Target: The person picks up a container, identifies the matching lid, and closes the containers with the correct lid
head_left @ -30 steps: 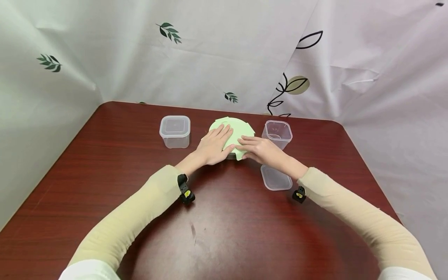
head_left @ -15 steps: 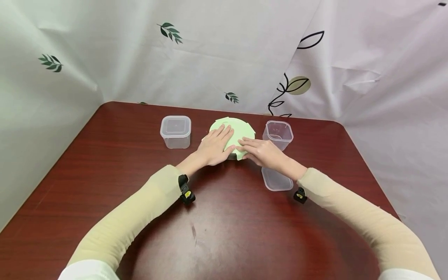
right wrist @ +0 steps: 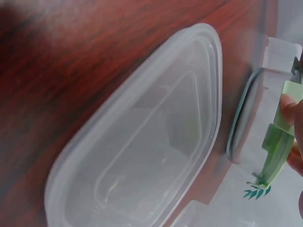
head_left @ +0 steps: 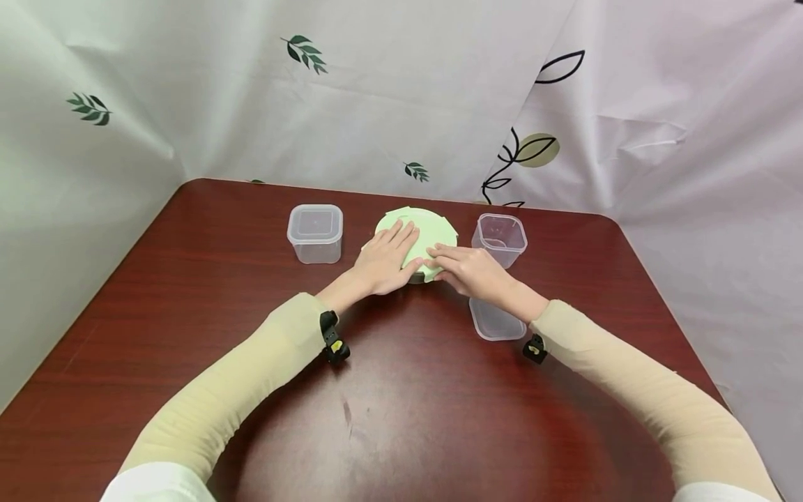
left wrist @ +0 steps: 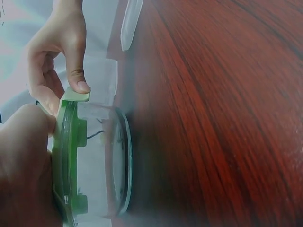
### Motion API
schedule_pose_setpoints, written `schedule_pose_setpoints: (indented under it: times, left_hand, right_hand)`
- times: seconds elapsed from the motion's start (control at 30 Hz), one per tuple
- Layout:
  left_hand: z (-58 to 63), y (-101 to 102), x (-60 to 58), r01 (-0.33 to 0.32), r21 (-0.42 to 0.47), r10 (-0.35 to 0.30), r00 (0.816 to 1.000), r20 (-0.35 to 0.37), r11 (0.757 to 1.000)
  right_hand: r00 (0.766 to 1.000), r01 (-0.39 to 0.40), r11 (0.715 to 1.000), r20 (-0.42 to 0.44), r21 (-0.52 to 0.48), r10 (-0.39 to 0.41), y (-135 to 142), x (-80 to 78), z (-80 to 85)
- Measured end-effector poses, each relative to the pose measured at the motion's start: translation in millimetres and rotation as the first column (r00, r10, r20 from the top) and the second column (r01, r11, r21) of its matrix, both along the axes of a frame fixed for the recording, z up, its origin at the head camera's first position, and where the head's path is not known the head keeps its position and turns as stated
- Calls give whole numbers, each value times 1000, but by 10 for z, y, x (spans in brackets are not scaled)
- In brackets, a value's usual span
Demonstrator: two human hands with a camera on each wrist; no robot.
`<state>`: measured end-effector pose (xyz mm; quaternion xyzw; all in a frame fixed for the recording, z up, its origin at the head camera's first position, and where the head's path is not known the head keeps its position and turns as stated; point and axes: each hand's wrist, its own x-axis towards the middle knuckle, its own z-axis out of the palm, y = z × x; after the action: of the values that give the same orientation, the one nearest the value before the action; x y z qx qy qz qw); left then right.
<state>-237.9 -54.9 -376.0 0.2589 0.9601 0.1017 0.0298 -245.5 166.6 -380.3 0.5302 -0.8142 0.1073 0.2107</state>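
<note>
A round clear container (left wrist: 97,175) with a pale green lid (head_left: 433,226) stands at the far middle of the table, its lid fitted on top. My left hand (head_left: 384,263) lies flat on the lid with fingers spread. From the right, my right hand (head_left: 478,270) pinches a lid flap (left wrist: 77,96) at the near right edge. In the left wrist view, the right thumb sits on the flap's outer face while the other fingers bend over the lid's rim. The flap (right wrist: 292,91) and that thumb also show in the right wrist view. Part of the lid is hidden under the hands.
A small lidded clear box (head_left: 316,235) stands left of the round container. To the right is an open clear box (head_left: 502,240). A loose translucent lid (head_left: 498,323) lies below the right forearm. A patterned cloth (head_left: 376,104) hangs behind the table (head_left: 401,418).
The head view has shifted slightly. My right fingers curl a little more at the flap, and the flap's tip sticks out slightly less. My left hand keeps its place on the lid.
</note>
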Motion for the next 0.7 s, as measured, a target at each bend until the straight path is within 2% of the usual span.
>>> schedule_pose_setpoints:
  times: [0.17,0.37,0.57,0.7]
  left_hand:
    - [8,4,0,-2,-21,2,1000,0,1000]
    - [23,-6,-16,3,-40,-2,1000,7,999]
    - [31,-4,-29,-19,40,18,999,31,999]
    - [46,-10,-25,-32,76,29,999,43,997]
  right_hand:
    - [999,36,999,29,41,-37,-12,-8,66]
    - [997,36,994,66,100,-43,-56,-73,187]
    - [988,27,989,148,145,-49,-42,-104,243]
    - [980,18,991,192,136,-44,-29,-100,246]
